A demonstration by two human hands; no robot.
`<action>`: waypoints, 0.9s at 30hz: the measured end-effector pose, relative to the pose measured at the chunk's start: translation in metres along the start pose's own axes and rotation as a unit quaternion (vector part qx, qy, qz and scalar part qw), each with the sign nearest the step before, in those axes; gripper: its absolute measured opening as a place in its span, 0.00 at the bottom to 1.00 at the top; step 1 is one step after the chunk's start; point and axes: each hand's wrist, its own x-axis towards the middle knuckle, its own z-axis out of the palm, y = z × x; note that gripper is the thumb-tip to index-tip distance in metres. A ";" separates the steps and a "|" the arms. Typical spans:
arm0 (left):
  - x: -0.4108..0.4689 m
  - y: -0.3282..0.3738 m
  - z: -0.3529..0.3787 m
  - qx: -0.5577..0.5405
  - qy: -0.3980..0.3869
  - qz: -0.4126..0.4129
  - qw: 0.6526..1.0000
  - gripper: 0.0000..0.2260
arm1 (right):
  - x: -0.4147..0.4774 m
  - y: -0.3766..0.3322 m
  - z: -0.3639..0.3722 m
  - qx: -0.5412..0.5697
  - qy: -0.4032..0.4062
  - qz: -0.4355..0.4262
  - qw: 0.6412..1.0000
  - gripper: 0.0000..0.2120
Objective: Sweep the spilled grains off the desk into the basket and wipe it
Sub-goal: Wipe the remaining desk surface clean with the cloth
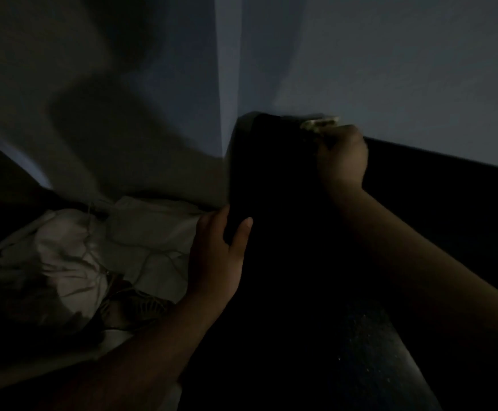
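Head view, very dim: the left hand (218, 256) grips the near left edge of a dark tabletop (286, 232), thumb on top, fingers curled under. The right hand (342, 158) is closed around a pale cloth (320, 124) at the far edge by the wall (390, 69). Faint grains (366, 345) speckle the near surface. White bedding (108, 247) lies left.

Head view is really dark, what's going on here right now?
A person is working at the far corner of a black desk against a pale wall. The left hand grips the desk's left edge. The right hand presses a small pale item, perhaps a cloth or brush, too blurred to tell, at the back corner. Light specks, likely grains, dot the near surface. Crumpled white fabric lies left.
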 end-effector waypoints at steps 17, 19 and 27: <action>-0.013 -0.008 -0.009 -0.061 0.000 -0.031 0.998 0.17 | -0.050 -0.005 -0.016 -0.010 -0.004 0.008 1.000 0.11; -0.022 -0.015 -0.013 -0.060 0.003 -0.031 0.998 0.23 | -0.072 -0.018 -0.009 0.017 -0.018 -0.053 0.998 0.11; -0.053 -0.021 -0.033 -0.036 0.001 -0.023 0.999 0.21 | -0.137 -0.031 -0.043 0.162 -0.117 -0.081 0.976 0.06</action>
